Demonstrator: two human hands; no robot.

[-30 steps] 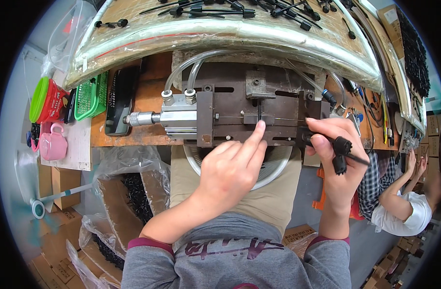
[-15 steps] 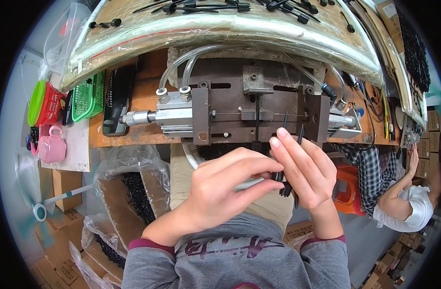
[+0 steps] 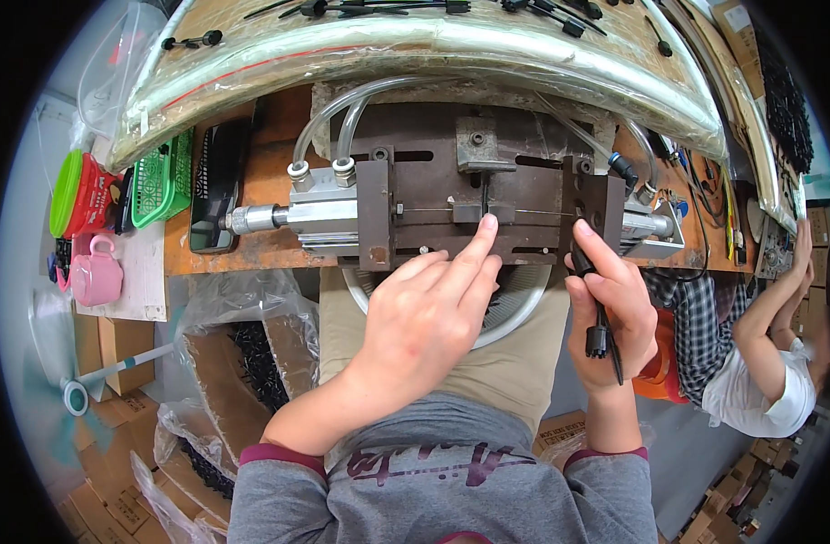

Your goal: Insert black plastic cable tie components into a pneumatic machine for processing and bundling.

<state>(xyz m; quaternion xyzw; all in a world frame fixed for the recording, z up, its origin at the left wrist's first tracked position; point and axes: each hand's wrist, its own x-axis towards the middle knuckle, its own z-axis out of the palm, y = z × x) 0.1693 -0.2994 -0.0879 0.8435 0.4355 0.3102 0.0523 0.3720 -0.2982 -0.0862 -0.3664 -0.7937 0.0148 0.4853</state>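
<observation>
- The left hand is reaching forward, its index finger stretched out and pressing on the dark metal fixture; it is gripping nothing.
- The right hand is closing around a black cable piece, thumb touching the fixture's right block.
- The fixture is sitting on the wooden worktop, flanked by a silver air cylinder.
- A green basket and pink mug are standing well to the left.

a pink mug sits at the left near a green basket and a dark phone; another person sits at the right beside cardboard boxes.
</observation>
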